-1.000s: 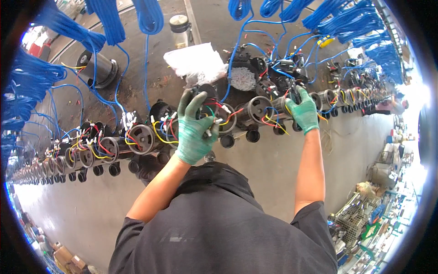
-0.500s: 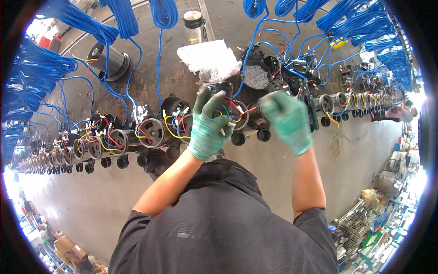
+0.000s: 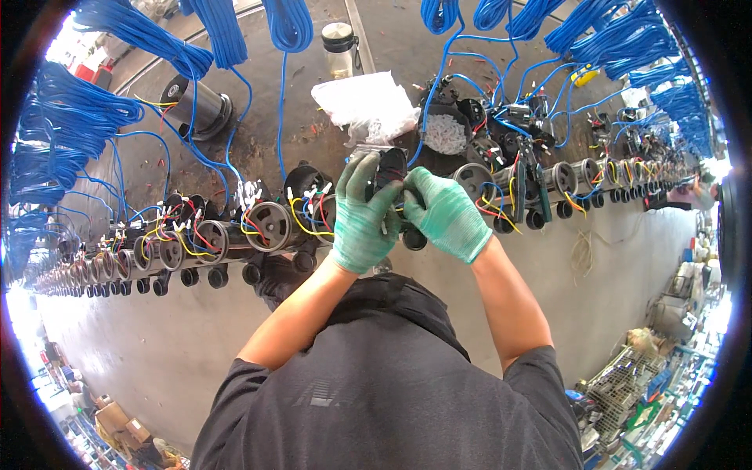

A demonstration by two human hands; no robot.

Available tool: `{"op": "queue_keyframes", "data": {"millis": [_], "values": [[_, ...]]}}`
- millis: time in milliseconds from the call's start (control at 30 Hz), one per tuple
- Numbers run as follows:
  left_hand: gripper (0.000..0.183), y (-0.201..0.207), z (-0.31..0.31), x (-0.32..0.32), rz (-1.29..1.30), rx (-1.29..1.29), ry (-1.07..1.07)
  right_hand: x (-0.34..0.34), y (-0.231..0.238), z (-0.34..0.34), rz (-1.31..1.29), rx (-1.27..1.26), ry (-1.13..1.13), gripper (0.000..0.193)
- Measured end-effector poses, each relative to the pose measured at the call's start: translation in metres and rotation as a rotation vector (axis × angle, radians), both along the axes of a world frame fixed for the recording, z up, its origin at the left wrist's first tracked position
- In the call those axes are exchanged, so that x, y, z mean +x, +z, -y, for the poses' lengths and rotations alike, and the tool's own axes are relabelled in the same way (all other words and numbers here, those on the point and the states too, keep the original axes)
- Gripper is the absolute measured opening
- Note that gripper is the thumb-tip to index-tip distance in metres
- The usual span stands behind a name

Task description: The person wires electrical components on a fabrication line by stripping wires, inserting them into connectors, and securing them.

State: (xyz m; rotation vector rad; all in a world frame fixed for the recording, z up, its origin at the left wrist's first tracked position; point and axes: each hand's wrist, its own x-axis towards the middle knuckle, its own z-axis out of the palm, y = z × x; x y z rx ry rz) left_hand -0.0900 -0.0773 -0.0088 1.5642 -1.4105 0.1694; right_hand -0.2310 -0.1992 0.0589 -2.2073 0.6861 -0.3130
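My left hand (image 3: 364, 219), in a green-coated glove, is closed round thin wires beside a black housing (image 3: 390, 168); the fingers hide most of them. Close against it, my gloved right hand (image 3: 446, 210) pinches at the same wires, thumb and forefinger together, and the tips cover what they grip. Left of my hands stands an open metal motor cylinder (image 3: 270, 225) with red and yellow wires and white connectors. Another such cylinder (image 3: 472, 182) is just right of my right hand.
A long row of cylinders lines the bench edge. Behind my hands lie a white plastic bag (image 3: 366, 100) and a black bowl of small clear pieces (image 3: 444, 135). A lidded jar (image 3: 340, 51) stands farther back. Blue cable coils (image 3: 288, 23) hang overhead; a cylinder (image 3: 200, 108) stands left.
My right hand has moved left and in toward my left hand, from above the neighbouring cylinder. My left hand's fingers have closed in more. The view has shifted slightly.
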Motion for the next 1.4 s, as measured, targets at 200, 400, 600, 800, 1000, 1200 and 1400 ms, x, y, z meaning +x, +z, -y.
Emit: {"op": "queue_keyframes", "data": {"millis": [200, 400, 600, 800, 1000, 1200, 1400], "values": [[0.038, 0.006, 0.000, -0.005, -0.073, 0.083, 0.079, -0.001, 0.000, -0.007, 0.175, -0.261, 0.082, 0.016], [0.027, -0.006, 0.002, -0.005, -0.150, 0.039, 0.086, -0.009, 0.014, 0.010, 0.208, -0.320, 0.082, 0.010], [0.025, 0.000, 0.001, -0.003, -0.079, 0.036, 0.109, -0.041, 0.028, 0.055, 0.075, -0.368, -0.102, 0.021], [0.024, 0.000, 0.003, -0.005, -0.032, 0.060, 0.111, -0.044, -0.022, 0.063, -0.098, -0.681, 0.231, 0.032], [0.023, 0.000, 0.000, -0.002, -0.043, 0.040, 0.113, -0.042, -0.003, 0.046, 0.047, -0.512, 0.179, 0.014], [0.023, 0.003, 0.002, -0.002, 0.007, 0.090, 0.134, -0.033, 0.009, 0.009, 0.109, -0.361, 0.191, 0.015], [0.020, 0.006, 0.004, -0.003, 0.085, 0.092, 0.145, -0.026, 0.015, 0.006, 0.053, -0.617, 0.310, 0.023]]}}
